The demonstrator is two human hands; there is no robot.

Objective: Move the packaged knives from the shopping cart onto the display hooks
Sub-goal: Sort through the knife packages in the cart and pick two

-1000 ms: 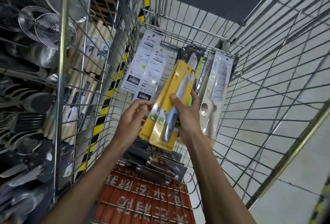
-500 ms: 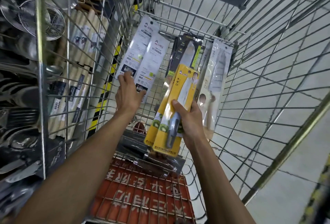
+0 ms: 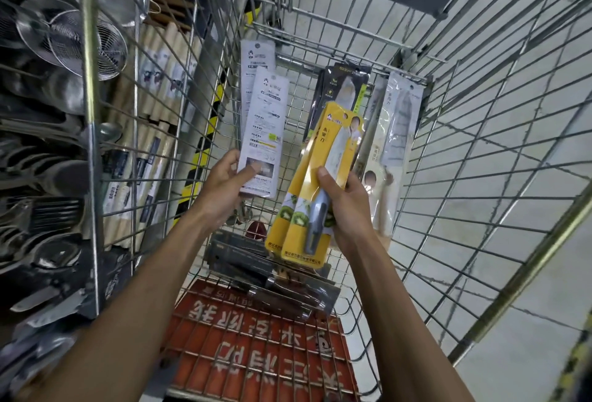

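Two yellow knife packs (image 3: 333, 132) are gripped at mid-length in the right hand (image 3: 349, 209) inside the shopping cart (image 3: 480, 145), while the near end of a white-carded pack (image 3: 266, 126), at the cart's far-left side, is pinched by the left hand (image 3: 221, 187). The packs are judged light and stiff-backed but slick, best taken by the card edges, clear of the blade blister.
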